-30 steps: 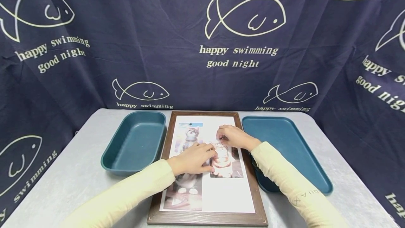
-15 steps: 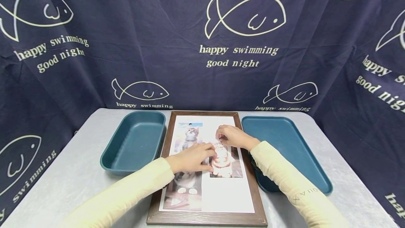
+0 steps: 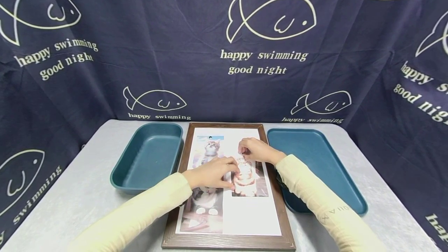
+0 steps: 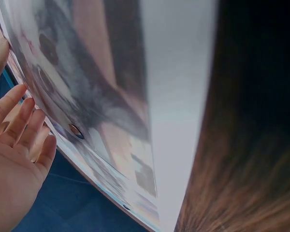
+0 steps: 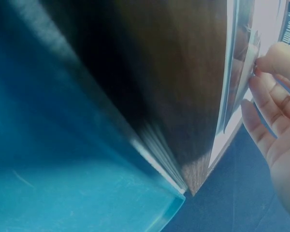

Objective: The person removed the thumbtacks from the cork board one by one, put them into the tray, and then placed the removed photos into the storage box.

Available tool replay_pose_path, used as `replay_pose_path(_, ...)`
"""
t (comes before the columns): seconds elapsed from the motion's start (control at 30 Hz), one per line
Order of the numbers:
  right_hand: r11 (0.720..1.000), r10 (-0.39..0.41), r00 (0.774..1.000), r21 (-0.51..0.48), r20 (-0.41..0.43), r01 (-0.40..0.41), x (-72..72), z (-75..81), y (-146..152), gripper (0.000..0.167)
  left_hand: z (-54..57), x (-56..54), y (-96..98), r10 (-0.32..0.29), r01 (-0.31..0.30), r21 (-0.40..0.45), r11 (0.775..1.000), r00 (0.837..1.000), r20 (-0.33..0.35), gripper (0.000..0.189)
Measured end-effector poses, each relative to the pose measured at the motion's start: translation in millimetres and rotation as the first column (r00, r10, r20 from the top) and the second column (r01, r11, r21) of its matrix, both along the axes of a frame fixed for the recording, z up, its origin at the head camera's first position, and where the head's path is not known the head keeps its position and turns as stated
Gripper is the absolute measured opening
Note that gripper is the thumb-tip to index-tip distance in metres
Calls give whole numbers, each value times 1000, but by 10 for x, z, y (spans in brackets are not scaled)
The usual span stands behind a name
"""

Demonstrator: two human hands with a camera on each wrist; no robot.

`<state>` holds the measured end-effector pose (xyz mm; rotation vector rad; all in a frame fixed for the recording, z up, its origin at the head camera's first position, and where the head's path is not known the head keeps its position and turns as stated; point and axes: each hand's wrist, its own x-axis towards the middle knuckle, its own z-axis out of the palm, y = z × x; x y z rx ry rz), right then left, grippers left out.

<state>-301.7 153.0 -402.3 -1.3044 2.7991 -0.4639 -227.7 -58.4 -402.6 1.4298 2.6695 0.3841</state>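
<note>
A cat photo (image 3: pixel 250 184) lies on the white sheet inside a brown wooden frame (image 3: pixel 227 241). My left hand (image 3: pixel 213 173) rests its lightly bent fingers on the photo's left side. In the left wrist view, the fingers (image 4: pixel 20 113) stay loose and spread. At the photo's top edge, my right hand (image 3: pixel 258 151) pinches a tiny item between thumb and fingers (image 5: pixel 268 104); the fingertips mostly hide it. A taller cat photo (image 3: pixel 204 219) lies on the left, partly under my left hand. A small round shiny fastener (image 4: pixel 76 131) sits on it.
A deep teal bin (image 3: pixel 148 184) stands left of the frame. To the right, a shallow teal tray (image 3: pixel 315 158) lies partly under my right sleeve. A grey table (image 3: pixel 70 197) carries everything. A dark blue fish-print curtain (image 3: pixel 206 88) hangs behind.
</note>
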Motion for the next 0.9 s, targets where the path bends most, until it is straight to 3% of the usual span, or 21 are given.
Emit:
replay_pose_path(0.43, 1000, 9, 1000, -27, 27, -8, -25, -4, -4, 16, 13, 7, 11, 42, -41, -22, 999, 999, 26, 46)
replay_pose_path(0.9, 999, -37, 999, -24, 32, 37, -27, -2, -12, 18, 20, 19, 13, 54, -53, -31, 998, 998, 37, 47)
